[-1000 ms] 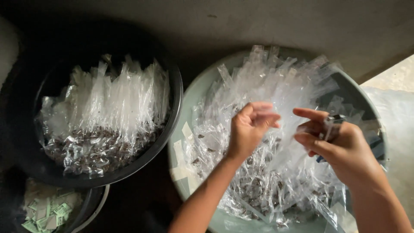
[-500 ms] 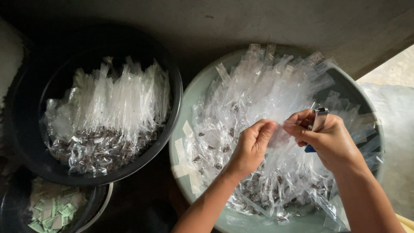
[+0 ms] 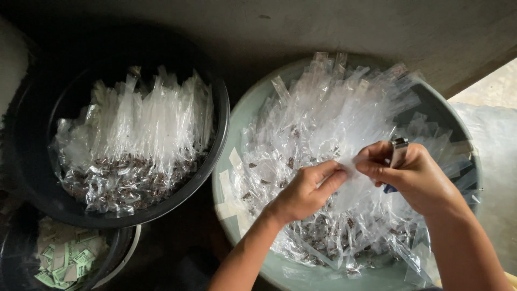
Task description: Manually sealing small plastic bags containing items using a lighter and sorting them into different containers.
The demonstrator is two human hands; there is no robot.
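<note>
My left hand (image 3: 306, 189) and my right hand (image 3: 413, 177) meet over a pale green basin (image 3: 240, 117) heaped with clear plastic packets that hold small dark pieces. Both hands pinch the top of one clear packet (image 3: 349, 161) between thumb and fingers. My right hand also grips a lighter (image 3: 397, 152) with a metal top and a blue body, tucked under the fingers.
A black basin (image 3: 218, 137) at the left holds more clear packets with dark pieces at their bottoms, standing in rows. A smaller container (image 3: 116, 257) at the lower left holds small green and white paper slips. A grey concrete surface (image 3: 377, 32) runs behind the basins.
My hands have come together: a second ago they were apart, the right holding the lighter up. Now both pinch the same packet.
</note>
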